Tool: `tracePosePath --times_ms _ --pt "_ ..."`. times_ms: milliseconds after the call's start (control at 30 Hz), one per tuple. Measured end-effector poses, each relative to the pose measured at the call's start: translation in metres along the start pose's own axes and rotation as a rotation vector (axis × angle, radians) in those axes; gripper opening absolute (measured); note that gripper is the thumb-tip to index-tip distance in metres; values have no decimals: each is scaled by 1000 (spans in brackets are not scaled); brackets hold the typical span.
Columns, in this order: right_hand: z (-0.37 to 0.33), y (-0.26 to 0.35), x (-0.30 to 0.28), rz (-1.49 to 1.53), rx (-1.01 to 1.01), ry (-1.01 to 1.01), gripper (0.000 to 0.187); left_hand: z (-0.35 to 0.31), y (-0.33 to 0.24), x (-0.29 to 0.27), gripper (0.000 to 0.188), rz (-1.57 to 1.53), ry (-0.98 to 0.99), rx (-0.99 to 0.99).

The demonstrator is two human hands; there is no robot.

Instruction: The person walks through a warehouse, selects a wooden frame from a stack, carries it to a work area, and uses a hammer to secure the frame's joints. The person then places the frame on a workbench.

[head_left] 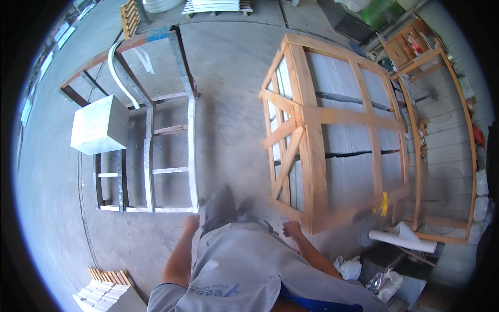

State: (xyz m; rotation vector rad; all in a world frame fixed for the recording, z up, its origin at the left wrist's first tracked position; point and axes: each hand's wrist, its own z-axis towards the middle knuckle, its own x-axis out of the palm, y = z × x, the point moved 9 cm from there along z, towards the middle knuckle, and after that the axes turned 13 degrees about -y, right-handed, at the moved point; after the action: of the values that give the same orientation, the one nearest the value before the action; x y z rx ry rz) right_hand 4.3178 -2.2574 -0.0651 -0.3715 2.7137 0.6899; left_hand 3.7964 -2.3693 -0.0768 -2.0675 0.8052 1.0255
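My left hand [192, 223] hangs beside my leg with its fingers loosely curled, and no object shows in it. It is close to the near corner of a metal frame rack [192, 156]. A white block-shaped stack [100, 125] rests on the left part of that rack. On the other side, my right hand [292, 229] is curled into a loose fist, holding nothing that I can see. Nearest to it is the lower corner of a large wooden crate [312, 171], packed with pale grey slabs [351, 130]. Neither hand touches the rack or the crate.
Another wooden frame [470, 171] stands at the far right. A white roll [403, 241] and crumpled plastic [387, 285] lie at the lower right. White stacked pieces [109, 296] sit at the lower left. Grey concrete floor [234, 104] runs between rack and crate.
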Motion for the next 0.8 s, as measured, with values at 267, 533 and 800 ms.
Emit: tracePosePath --times_ms 267,533,800 --pt "43 63 27 15 63 55 23 22 24 -18 21 -120 86 -165" --pt "47 204 87 124 -88 7 25 178 109 -22 18 -187 174 -240" --pt "21 277 112 82 59 -189 20 382 67 -158 33 -178 -24 86"
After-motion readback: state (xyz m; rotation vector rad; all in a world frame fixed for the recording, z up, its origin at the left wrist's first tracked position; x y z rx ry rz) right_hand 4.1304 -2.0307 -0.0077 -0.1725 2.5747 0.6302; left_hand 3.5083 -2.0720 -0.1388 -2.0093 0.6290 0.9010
